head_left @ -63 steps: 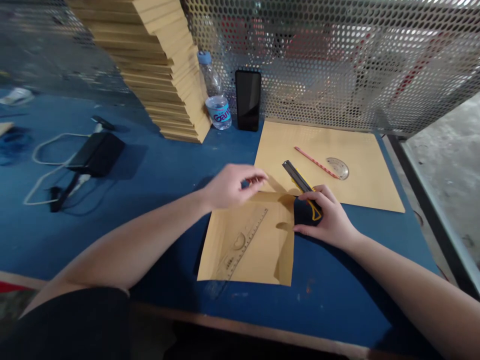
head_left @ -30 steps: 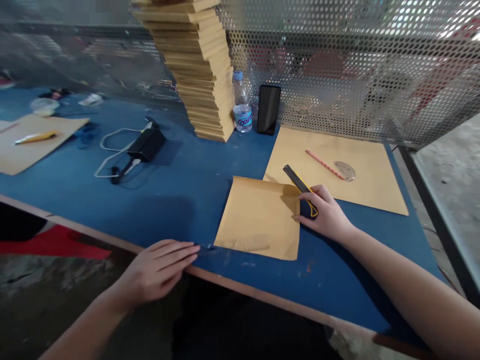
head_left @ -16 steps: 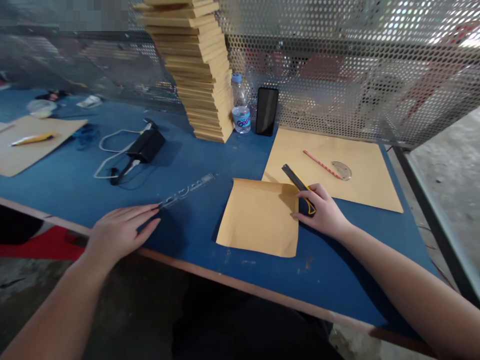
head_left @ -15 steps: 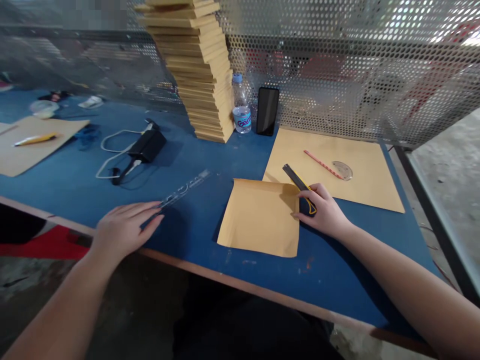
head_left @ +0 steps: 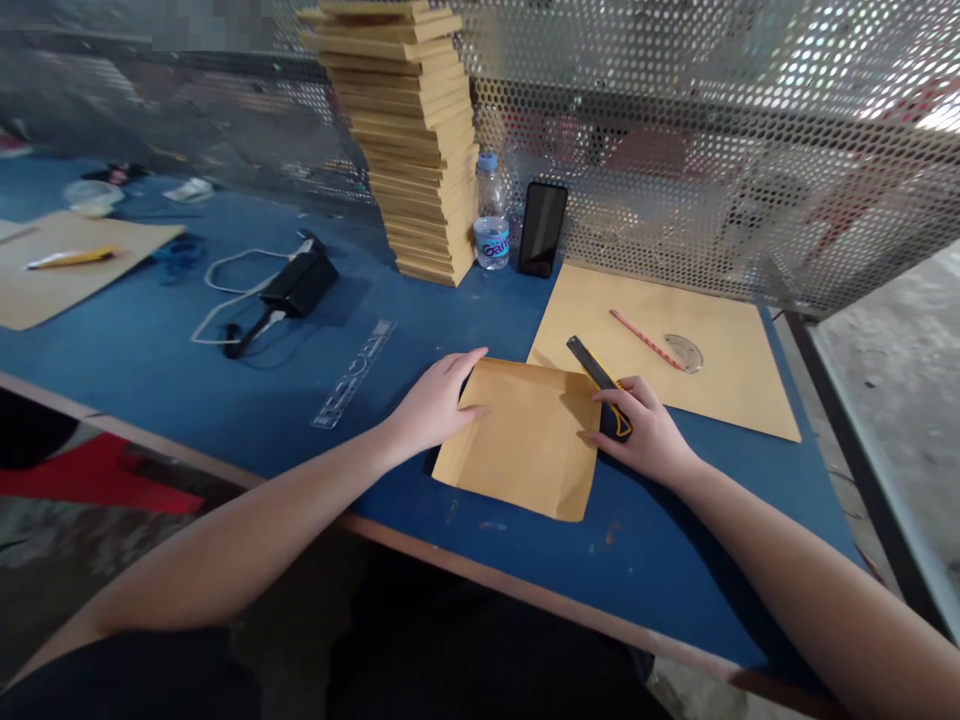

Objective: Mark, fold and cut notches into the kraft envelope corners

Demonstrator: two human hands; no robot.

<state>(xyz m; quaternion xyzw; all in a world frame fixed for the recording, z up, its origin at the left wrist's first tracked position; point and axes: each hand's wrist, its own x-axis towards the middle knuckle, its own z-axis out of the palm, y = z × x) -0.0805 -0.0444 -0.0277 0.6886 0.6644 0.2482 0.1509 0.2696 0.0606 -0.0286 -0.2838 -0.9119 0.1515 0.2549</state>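
Note:
A folded brown kraft paper piece (head_left: 525,455) lies on the blue table before me. At its left edge, my left hand (head_left: 435,400) is open, with the thumb over the paper and the fingers stretched along the upper left corner. My right hand (head_left: 637,430) is closed round a black and yellow utility knife (head_left: 592,362), which points up and to the left. The thumb and a fingertip of that hand also touch the paper's right edge. A clear plastic ruler (head_left: 354,375) lies on the table, left of my left hand.
A tall stack of brown paper pieces (head_left: 424,150) stands behind, beside a water bottle (head_left: 492,225) and an upright phone (head_left: 543,228). A red pencil (head_left: 646,340) and protractor (head_left: 684,353) rest on a brown sheet (head_left: 727,400). Leftward lies a black adapter (head_left: 300,285) with cables.
My left hand has let go of the ruler, leaving it on the table, and moved right to the paper's left edge. My right hand stays with the utility knife.

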